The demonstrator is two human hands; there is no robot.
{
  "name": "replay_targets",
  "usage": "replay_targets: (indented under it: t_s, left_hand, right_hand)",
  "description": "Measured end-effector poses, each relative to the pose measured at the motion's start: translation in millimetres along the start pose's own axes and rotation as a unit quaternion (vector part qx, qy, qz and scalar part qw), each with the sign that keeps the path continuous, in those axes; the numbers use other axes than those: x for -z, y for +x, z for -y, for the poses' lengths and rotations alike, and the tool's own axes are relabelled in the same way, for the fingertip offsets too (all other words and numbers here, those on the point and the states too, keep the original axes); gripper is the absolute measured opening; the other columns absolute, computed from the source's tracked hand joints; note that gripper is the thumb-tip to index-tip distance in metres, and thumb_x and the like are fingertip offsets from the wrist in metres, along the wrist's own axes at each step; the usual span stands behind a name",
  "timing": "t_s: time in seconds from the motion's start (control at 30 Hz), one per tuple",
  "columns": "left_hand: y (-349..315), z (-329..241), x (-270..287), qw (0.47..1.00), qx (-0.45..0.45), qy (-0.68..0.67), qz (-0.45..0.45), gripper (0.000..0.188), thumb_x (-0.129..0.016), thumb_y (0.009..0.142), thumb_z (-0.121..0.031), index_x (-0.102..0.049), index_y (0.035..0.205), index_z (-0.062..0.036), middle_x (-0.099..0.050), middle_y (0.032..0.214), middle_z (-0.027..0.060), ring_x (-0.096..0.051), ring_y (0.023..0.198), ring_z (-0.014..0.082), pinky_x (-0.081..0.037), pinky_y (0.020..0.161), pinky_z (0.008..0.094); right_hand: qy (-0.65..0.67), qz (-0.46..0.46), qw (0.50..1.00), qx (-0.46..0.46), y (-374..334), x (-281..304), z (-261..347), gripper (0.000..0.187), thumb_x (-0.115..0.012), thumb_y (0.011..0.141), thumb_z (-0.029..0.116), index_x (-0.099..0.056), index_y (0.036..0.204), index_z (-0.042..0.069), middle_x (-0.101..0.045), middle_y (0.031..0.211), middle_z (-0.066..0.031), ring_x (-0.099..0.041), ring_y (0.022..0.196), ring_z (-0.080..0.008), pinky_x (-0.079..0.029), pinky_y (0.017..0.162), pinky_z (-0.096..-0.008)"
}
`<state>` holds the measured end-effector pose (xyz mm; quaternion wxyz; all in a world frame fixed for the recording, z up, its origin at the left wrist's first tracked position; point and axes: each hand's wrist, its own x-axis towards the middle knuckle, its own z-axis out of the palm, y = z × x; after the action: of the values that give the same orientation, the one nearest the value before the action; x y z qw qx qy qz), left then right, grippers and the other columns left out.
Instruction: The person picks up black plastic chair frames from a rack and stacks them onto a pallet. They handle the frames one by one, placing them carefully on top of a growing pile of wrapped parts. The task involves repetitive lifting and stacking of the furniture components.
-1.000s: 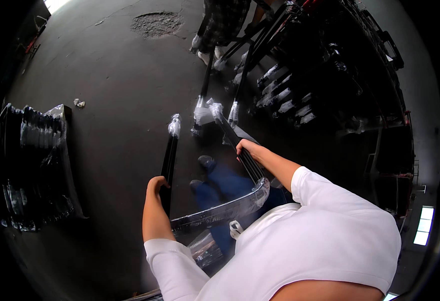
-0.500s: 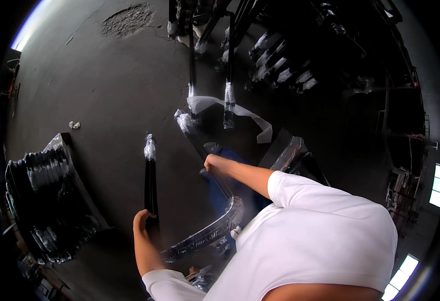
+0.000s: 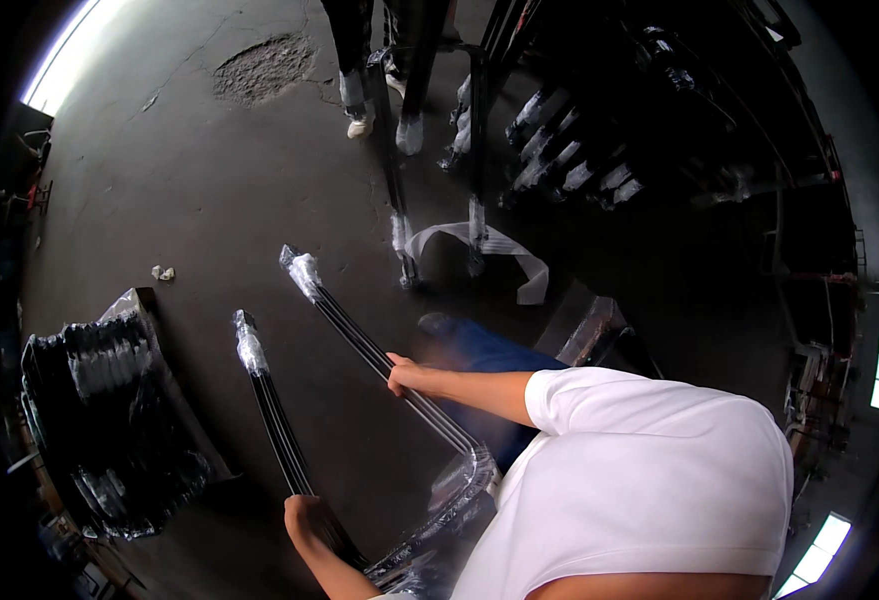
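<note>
Both my hands carry a U-shaped bundle of thin black bars [image 3: 277,430], its two legs pointing away from me and to the left. My left hand [image 3: 304,512] is closed round the left leg near the bend. My right hand [image 3: 403,375] grips the other leg about midway along it. Clear plastic film wraps the tips of both legs, and more film [image 3: 449,512] covers the crosspiece close to my body. My fingers on the left are partly hidden.
On the floor at left lies a stack of similar black wrapped frames [image 3: 119,420]. Ahead, another person's legs [image 3: 351,50] stand by an upright black U-shaped frame [image 3: 391,165]. A pale plastic strip [image 3: 531,275] trails on the floor beside its ends. Several wrapped pieces [image 3: 549,140] lie at far right.
The bundle has swung left and come nearer to me, my hands still on its legs. More of the other person's legs and shoe shows at the top.
</note>
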<state>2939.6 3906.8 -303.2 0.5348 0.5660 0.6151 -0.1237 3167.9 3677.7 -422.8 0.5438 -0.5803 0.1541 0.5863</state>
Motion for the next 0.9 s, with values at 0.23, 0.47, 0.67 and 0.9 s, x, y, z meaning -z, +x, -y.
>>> replay_targets:
  t_s: [0.23, 0.47, 0.67, 0.9]
  left_hand:
    - [23.3, 0.5, 16.6, 0.976, -0.003, 0.215, 0.025, 0.019, -0.059, 0.054, -0.013, -0.059, 0.069, -0.0018, -0.056, 0.072, 0.0094, -0.051, 0.066, 0.0213, -0.039, 0.065, 0.0312]
    - [37.8, 10.5, 23.0, 0.974, 0.133, 0.172, 0.071, 0.021, -0.062, 0.058, -0.018, -0.057, 0.071, -0.0021, -0.057, 0.072, 0.0124, -0.053, 0.067, 0.027, -0.042, 0.062, 0.037]
    - [4.3, 36.9, -3.8, 0.939, 0.228, 0.241, 0.089, 0.038, -0.067, 0.052, -0.009, -0.06, 0.089, -0.0017, -0.058, 0.095, 0.014, -0.052, 0.088, 0.0273, -0.039, 0.08, 0.0353]
    - [17.7, 168.8, 69.0, 0.901, 0.297, 0.306, 0.086, 0.034, -0.067, 0.045, -0.01, -0.065, 0.079, -0.0045, -0.059, 0.097, 0.0131, -0.052, 0.092, 0.0256, -0.039, 0.079, 0.0309]
  right_hand:
    - [-0.012, 0.011, 1.0, -0.011, -45.9, -3.9, 40.7, 0.093, -0.049, 0.05, 0.0, -0.007, 0.134, 0.004, -0.045, 0.066, -0.0102, -0.045, 0.054, -0.0167, -0.035, 0.046, -0.0298]
    - [0.072, -0.014, 0.996, -0.055, -8.9, 9.7, -18.4, 0.044, -0.049, 0.047, 0.003, -0.05, 0.091, 0.003, -0.044, 0.059, -0.0109, -0.044, 0.049, -0.0206, -0.035, 0.044, -0.0314]
    - [-0.074, -0.018, 0.995, -0.067, -14.1, 20.6, -66.2, 0.006, -0.05, 0.044, 0.008, -0.049, 0.046, 0.002, -0.048, 0.049, -0.011, -0.044, 0.046, -0.0201, -0.035, 0.045, -0.034]
    - [-0.072, 0.076, 0.974, -0.202, -21.6, -40.5, -117.1, 0.008, -0.05, 0.045, 0.006, -0.045, 0.051, 0.007, -0.038, 0.047, -0.0051, -0.039, 0.045, -0.0176, -0.035, 0.045, -0.0298]
